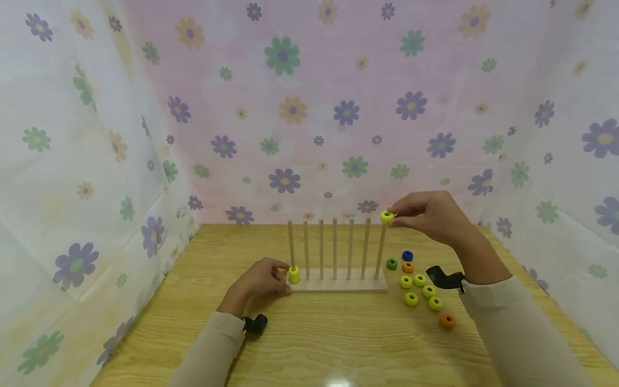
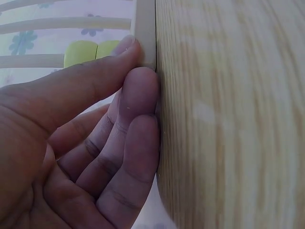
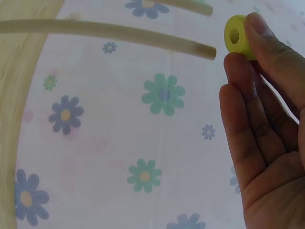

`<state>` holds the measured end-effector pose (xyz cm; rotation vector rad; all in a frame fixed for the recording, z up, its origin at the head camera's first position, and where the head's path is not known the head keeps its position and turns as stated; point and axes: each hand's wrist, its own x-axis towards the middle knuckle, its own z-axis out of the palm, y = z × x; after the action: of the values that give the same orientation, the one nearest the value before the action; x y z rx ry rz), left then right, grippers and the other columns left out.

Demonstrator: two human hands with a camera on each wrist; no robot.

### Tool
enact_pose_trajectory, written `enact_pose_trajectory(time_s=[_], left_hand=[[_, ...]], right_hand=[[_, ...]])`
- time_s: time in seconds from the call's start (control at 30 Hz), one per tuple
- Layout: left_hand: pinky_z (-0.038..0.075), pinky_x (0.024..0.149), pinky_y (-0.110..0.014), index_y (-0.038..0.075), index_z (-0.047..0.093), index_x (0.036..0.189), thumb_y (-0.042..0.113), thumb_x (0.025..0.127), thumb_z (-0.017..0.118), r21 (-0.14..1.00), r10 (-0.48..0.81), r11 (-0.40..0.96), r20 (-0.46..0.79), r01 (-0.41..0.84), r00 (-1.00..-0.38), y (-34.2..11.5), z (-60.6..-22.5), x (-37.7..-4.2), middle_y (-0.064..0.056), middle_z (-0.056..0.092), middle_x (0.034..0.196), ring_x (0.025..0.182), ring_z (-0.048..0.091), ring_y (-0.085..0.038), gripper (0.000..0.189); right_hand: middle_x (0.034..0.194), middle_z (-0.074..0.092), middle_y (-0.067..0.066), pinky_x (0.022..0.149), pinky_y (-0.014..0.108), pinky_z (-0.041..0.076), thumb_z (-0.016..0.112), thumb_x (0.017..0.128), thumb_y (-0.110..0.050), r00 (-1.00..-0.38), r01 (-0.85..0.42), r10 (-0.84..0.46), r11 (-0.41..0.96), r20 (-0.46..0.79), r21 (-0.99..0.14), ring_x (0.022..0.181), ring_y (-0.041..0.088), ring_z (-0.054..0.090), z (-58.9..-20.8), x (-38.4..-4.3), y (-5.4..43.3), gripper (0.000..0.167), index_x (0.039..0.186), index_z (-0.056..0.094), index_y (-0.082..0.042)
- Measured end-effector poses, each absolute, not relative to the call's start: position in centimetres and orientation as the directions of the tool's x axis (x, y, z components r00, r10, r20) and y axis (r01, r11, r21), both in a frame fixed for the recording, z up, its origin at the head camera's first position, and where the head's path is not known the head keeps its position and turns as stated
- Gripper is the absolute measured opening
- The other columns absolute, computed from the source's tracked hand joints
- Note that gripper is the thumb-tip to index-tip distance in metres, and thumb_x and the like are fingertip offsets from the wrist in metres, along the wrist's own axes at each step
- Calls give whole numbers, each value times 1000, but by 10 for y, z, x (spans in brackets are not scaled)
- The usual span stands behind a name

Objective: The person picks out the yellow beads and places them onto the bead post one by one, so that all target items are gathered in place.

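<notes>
A wooden peg rack [image 1: 338, 286] with several upright pegs stands on the table. Two yellow beads [image 1: 294, 275] are stacked at the bottom of its leftmost peg. My left hand [image 1: 263, 279] holds the left end of the rack's base, thumb on top and fingertips against its end, as the left wrist view shows. Between thumb and fingers, my right hand [image 1: 432, 217] pinches a yellow bead [image 3: 237, 37] right at the top of the rightmost peg [image 1: 380, 252]. In the right wrist view the bead's hole faces the peg tip [image 3: 209, 51], with a small gap between them.
Right of the rack lie several loose yellow beads [image 1: 411, 299], a blue bead [image 1: 408, 256], a green bead [image 1: 391, 264] and two orange ones, the nearer orange bead [image 1: 447, 321] toward the front. Flowered cloth [image 1: 319, 107] walls the table at the back and sides.
</notes>
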<state>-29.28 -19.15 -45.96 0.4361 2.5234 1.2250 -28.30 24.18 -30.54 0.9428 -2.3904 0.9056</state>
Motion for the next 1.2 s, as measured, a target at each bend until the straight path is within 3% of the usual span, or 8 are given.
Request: enact_pose_trajectory(time_s=[0.6,0.83,1.2], left_hand=[[64,67,-35,1,56,147,11,85,86,833,404,543,-143,111,-903,-193,-463,-294,-6,74,84,70,74,-21,70],[63,67,-34,0,56,147,11,85,87,829,403,548,-144,113,-904,-193,-462,-292,-5,75,83,69,74,-19,70],[63,67,-34,1,56,147,10,85,86,836,402,539,-152,100,-903,-193,-461,-292,-6,74,82,70,74,-20,69]], right_hand=[[101,79,-1,69,21,61,86,85,-12,-619,-782,-496,458,609,-423,81,9,74,-290,-295,197,17,102,84,-16],[102,79,0,71,23,62,85,87,-12,-625,-781,-501,410,599,-472,82,10,76,-288,-300,181,18,104,84,-15],[102,79,-4,70,25,62,86,86,-18,-654,-756,-492,456,574,-470,81,5,74,-285,-303,157,17,103,84,-16]])
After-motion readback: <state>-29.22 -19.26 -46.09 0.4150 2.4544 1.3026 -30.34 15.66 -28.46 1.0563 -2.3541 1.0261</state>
